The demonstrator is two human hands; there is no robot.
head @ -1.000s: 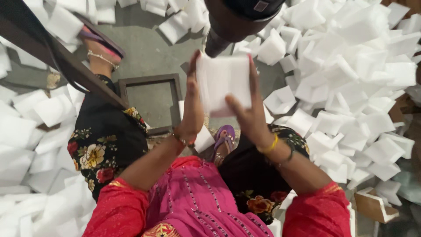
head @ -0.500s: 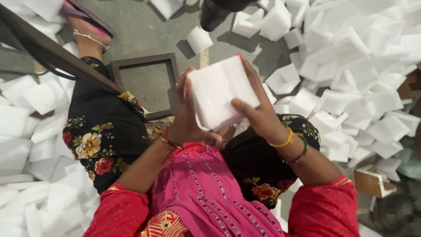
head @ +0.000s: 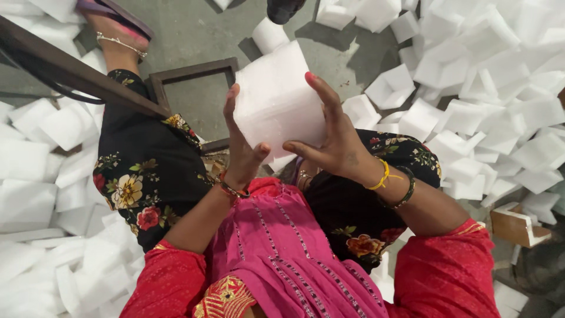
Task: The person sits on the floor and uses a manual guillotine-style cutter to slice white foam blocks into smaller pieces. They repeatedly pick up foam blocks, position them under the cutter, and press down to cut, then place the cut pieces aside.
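Taking the dark wooden frame on the floor as the landmark: its inside and the grey floor just beyond it lie bare, so a hand could pass there. Right of the frame, a dense heap of white foam pieces blocks the way. Left of the frame, a slanting dark bar crosses above more foam pieces. A sandalled foot sits beyond the frame's far left corner.

Your hands hold the foam block between them above your lap; the square frame lies at ten o'clock, foam pieces piled at two.
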